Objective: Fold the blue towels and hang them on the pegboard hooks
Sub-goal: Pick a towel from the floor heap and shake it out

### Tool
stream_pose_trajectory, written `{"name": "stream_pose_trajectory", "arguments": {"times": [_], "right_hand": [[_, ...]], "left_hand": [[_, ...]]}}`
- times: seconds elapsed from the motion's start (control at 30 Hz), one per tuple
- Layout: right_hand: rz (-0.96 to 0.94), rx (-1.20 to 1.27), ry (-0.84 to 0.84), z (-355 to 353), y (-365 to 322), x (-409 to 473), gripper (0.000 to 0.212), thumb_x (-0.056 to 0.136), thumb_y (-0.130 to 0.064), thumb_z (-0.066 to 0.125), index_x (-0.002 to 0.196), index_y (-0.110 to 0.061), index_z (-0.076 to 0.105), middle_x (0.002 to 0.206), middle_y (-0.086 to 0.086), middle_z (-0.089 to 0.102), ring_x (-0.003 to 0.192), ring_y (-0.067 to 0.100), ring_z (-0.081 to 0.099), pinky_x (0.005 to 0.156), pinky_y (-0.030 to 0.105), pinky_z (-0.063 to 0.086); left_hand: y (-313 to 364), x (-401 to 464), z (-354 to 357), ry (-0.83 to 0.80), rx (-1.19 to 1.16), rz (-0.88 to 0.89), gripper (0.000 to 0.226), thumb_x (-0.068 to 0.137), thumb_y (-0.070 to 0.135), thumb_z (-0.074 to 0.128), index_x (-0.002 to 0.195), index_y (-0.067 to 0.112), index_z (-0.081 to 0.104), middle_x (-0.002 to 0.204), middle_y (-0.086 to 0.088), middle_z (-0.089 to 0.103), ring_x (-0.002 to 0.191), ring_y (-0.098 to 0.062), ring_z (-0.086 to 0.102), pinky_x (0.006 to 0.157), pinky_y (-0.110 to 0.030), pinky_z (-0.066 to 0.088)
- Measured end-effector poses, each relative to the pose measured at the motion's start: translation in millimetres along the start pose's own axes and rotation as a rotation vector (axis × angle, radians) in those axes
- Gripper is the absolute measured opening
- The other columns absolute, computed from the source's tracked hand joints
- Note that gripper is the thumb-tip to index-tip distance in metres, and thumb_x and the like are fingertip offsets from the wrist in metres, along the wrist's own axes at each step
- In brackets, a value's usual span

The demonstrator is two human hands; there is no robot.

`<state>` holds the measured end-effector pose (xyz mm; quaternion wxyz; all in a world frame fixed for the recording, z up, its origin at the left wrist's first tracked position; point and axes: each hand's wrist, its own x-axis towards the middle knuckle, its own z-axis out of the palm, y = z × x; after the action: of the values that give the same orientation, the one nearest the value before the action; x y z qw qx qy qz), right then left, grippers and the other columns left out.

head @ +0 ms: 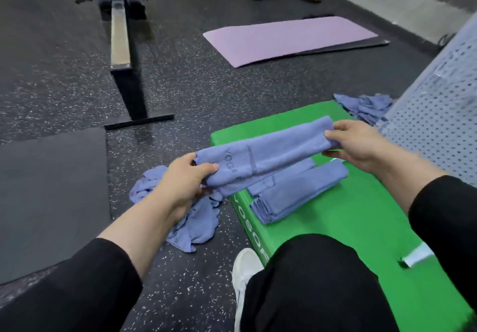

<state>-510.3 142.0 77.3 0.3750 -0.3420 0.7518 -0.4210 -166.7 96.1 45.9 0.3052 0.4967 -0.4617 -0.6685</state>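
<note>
A folded blue towel (pixel 268 156) marked "YOGA" stretches between both hands, just above the green block (pixel 361 218). My left hand (pixel 183 179) grips its left end, thumb on top. My right hand (pixel 358 143) pinches its right end. Under it a stack of folded blue towels (pixel 296 194) lies on the green block. A crumpled heap of blue towels (pixel 191 218) sits on the floor below my left wrist. More loose blue towels (pixel 366 107) lie beyond the block by the white pegboard (pixel 438 114), which stands at the right edge. No hooks show clearly.
A pink mat (pixel 286 40) lies on the speckled floor farther back. A black bench (pixel 124 55) stands at the upper left and a dark mat (pixel 51 189) at the left. My knee (pixel 317 275) rests on the green block, with a white shoe (pixel 245 269) beside it.
</note>
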Motion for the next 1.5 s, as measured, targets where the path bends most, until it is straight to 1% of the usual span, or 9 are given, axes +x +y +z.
{"name": "stream_pose_trajectory", "arguments": {"times": [0.2, 0.4, 0.5, 0.67, 0.8, 0.9, 0.97, 1.23, 1.5], "right_hand": [[0.074, -0.149, 0.081, -16.5, 60.9, 78.1, 0.031, 0.099, -0.006, 0.060, 0.121, 0.014, 0.056, 0.116, 0.023, 0.060, 0.106, 0.032, 0.064, 0.060, 0.026, 0.061], [0.076, -0.512, 0.082, -11.6, 99.8, 158.2, 0.013, 0.095, -0.008, 0.061, 0.084, -0.003, 0.061, 0.074, 0.011, 0.046, 0.064, 0.023, 0.040, 0.053, 0.028, 0.033], [0.088, -0.634, 0.035, -11.9, 129.6, 196.3, 0.036, 0.094, -0.006, 0.062, 0.064, -0.014, 0.042, 0.062, 0.005, 0.033, 0.060, 0.019, 0.028, 0.055, 0.033, 0.020], [0.141, -0.905, -0.023, -4.7, 166.4, 238.0, 0.035, 0.094, -0.010, 0.063, 0.062, -0.007, 0.051, 0.060, 0.010, 0.045, 0.060, 0.024, 0.040, 0.054, 0.034, 0.027], [0.174, -1.140, -0.071, -1.1, 188.1, 250.3, 0.030, 0.093, -0.028, 0.067, 0.075, -0.004, 0.065, 0.074, 0.017, 0.060, 0.074, 0.030, 0.052, 0.061, 0.032, 0.035], [0.178, -1.179, -0.100, -2.1, 189.0, 254.6, 0.038, 0.093, -0.038, 0.067, 0.086, -0.001, 0.071, 0.085, 0.021, 0.066, 0.076, 0.033, 0.056, 0.066, 0.030, 0.038], [0.185, -1.179, -0.126, -2.0, 187.4, 256.9, 0.038, 0.091, -0.037, 0.069, 0.081, -0.001, 0.070, 0.073, 0.018, 0.061, 0.073, 0.033, 0.057, 0.062, 0.031, 0.038], [0.187, -1.209, -0.107, 2.8, 189.3, 261.5, 0.030, 0.086, -0.017, 0.069, 0.061, -0.008, 0.055, 0.060, 0.011, 0.049, 0.069, 0.032, 0.054, 0.062, 0.028, 0.036], [0.184, -1.167, 0.003, -2.3, 180.9, 262.7, 0.025, 0.089, -0.023, 0.065, 0.074, -0.004, 0.056, 0.073, 0.016, 0.051, 0.077, 0.034, 0.053, 0.070, 0.032, 0.040]], "left_hand": [[-49.0, 67.2, 46.5, 0.046, 0.007, -0.104, 0.012, 0.096, 0.007, 0.064, 0.092, 0.017, 0.061, 0.079, 0.002, 0.069, 0.058, -0.012, 0.063, 0.056, -0.028, 0.051], [-90.0, 152.8, 76.3, 0.061, 0.103, -0.148, 0.005, 0.097, 0.004, 0.053, 0.099, 0.008, 0.055, 0.089, -0.009, 0.052, 0.076, -0.022, 0.050, 0.055, -0.030, 0.053], [-110.8, 189.1, 90.0, 0.056, 0.147, -0.158, 0.010, 0.097, 0.002, 0.053, 0.099, 0.012, 0.055, 0.086, -0.004, 0.056, 0.068, -0.015, 0.052, 0.055, -0.027, 0.054], [-151.6, 235.0, 105.0, 0.001, 0.332, -0.255, 0.017, 0.094, 0.009, 0.060, 0.111, 0.008, 0.058, 0.100, -0.016, 0.062, 0.079, -0.024, 0.054, 0.069, -0.039, 0.046], [-172.0, 237.8, 101.8, 0.075, 1.092, 0.079, 0.059, 0.089, 0.040, 0.071, 0.140, 0.016, 0.052, 0.127, -0.015, 0.050, 0.113, -0.037, 0.054, 0.094, -0.042, 0.045], [-180.3, 228.7, 97.2, 0.061, 1.324, 0.536, 0.040, 0.083, 0.047, 0.072, 0.116, 0.025, 0.066, 0.116, -0.006, 0.055, 0.103, -0.032, 0.055, 0.084, -0.044, 0.045], [-190.2, 225.6, 93.4, -0.019, 1.430, 0.608, 0.038, 0.078, 0.048, 0.075, 0.109, 0.028, 0.068, 0.118, -0.003, 0.057, 0.104, -0.029, 0.055, 0.085, -0.044, 0.042], [-204.5, 230.1, 84.6, 0.083, 1.441, 0.768, 0.012, 0.086, 0.026, 0.065, 0.093, 0.021, 0.074, 0.098, 0.004, 0.064, 0.086, -0.028, 0.056, 0.074, -0.039, 0.032], [-200.3, 221.7, 88.3, -0.088, 1.192, 0.977, 0.018, 0.086, 0.024, 0.056, 0.082, 0.010, 0.067, 0.113, -0.006, 0.066, 0.107, -0.029, 0.061, 0.091, -0.042, 0.041]]}}
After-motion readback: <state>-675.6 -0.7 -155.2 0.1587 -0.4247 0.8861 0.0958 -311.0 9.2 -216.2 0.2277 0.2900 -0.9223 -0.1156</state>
